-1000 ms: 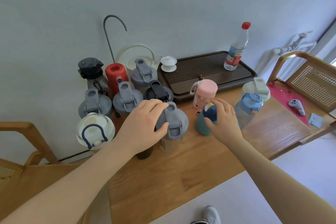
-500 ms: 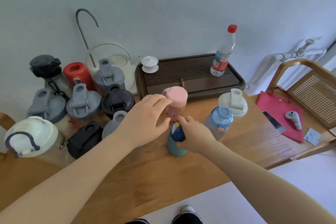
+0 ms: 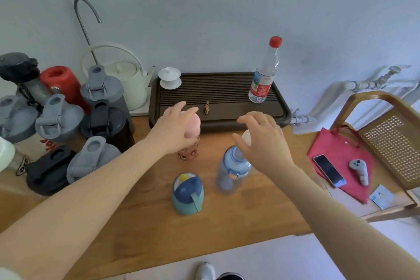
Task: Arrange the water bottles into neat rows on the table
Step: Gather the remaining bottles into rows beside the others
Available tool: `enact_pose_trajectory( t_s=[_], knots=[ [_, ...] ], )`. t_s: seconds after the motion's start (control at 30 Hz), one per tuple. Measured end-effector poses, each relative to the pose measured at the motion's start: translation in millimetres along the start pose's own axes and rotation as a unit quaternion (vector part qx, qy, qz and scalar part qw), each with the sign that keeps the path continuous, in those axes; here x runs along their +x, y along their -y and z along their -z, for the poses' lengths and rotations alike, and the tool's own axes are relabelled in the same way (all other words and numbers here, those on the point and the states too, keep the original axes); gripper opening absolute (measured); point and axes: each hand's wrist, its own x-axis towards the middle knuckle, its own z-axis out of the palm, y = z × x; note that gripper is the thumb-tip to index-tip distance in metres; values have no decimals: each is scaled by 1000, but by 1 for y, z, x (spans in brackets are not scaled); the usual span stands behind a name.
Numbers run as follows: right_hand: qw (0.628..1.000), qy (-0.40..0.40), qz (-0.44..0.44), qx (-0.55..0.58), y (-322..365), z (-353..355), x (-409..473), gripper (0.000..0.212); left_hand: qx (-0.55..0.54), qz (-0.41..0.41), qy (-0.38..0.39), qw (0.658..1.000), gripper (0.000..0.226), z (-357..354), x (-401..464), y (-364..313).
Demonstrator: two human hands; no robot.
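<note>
A pink-lidded bottle (image 3: 192, 134) stands in front of the tea tray, and my left hand (image 3: 173, 128) is curled around its lid. A teal bottle with a navy lid (image 3: 186, 193) stands free near the table's middle. To its right is a clear blue bottle (image 3: 231, 170). My right hand (image 3: 264, 143) hovers with fingers spread over a white-lidded bottle (image 3: 246, 138), hiding most of it; I cannot tell if it touches. Several grey, black and red bottles (image 3: 59, 118) are clustered at the left.
A dark tea tray (image 3: 218, 91) lies against the wall, carrying a clear red-capped plastic bottle (image 3: 264, 75) and a white lidded cup (image 3: 170, 78). A white kettle (image 3: 127, 82) stands beside it. A chair (image 3: 386, 138) on the right holds a red bag, phone and controller.
My right hand let go of the teal bottle and moved right and back over the white-lidded bottle. My left hand closed on the pink bottle's lid.
</note>
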Motion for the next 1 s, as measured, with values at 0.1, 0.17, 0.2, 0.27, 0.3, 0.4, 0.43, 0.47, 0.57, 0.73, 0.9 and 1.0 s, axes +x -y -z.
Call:
enact_pose_trajectory(
  t_s=[0.1, 0.17, 0.2, 0.27, 0.3, 0.4, 0.43, 0.47, 0.57, 0.73, 0.9, 1.0],
  knots=[
    [969, 163, -182, 31, -46, -5, 17, 62, 18, 51, 35, 998, 83, -3, 20, -2],
    [951, 204, -219, 81, -57, -13, 23, 81, 45, 70, 60, 995, 87, -5, 27, -4],
    [945, 218, -223, 95, -59, -17, 25, 88, 62, 74, 71, 993, 89, -6, 28, -5],
    [938, 235, -234, 102, -59, -21, 31, 97, 91, 78, 79, 990, 86, -8, 28, -5],
    [937, 237, -236, 98, -58, -22, 35, 97, 92, 82, 75, 990, 83, -8, 26, -4],
    [942, 242, -212, 94, -53, -23, 46, 89, 79, 90, 66, 991, 78, -7, 14, 2],
    [946, 238, -199, 97, -50, -24, 49, 86, 78, 89, 68, 991, 79, -6, 10, 4],
    [950, 232, -184, 102, -45, -26, 53, 85, 72, 89, 72, 991, 80, -5, 5, 7],
    [959, 221, -131, 119, -26, -28, 66, 85, 31, 81, 101, 991, 93, -3, -6, 11],
    [959, 212, -87, 166, 4, -28, 88, 85, -97, 110, 85, 986, 113, 10, -7, 6],
    [968, 122, -28, 216, 35, -9, 105, 79, -253, 38, -40, 966, 112, 28, 9, -5],
    [971, 71, 11, 229, 55, -1, 109, 85, -287, 6, -117, 951, 104, 39, 15, -11]
  ],
)
